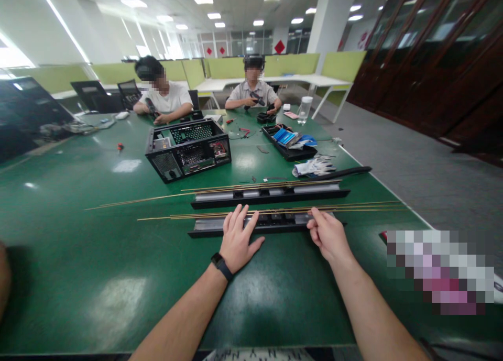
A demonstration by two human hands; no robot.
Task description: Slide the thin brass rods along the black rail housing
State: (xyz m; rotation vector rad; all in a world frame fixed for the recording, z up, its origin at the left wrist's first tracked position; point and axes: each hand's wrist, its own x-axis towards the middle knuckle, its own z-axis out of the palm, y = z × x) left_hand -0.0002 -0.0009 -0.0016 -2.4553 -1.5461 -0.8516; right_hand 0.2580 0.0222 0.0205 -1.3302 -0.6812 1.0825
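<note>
Both forearms reach over the green surface. The left grip is spread wide, palm down, fingertips at the thin gold rods lying along the near black strip. The right grip is narrow, fingers curled at the same rods; from where I stand I can't tell whether one is pinched. I'd have the left press flat and lightly, since rods this slender would probably roll or bow under a hard push. The right would do best taking one at a time, low, because the ends overhang the strip on both sides and could snag. Just beyond, the far strip carries more rods, so mind the two sets don't cross. Past it lie white gloves and a black computer case, worth avoiding with any swinging end
</note>
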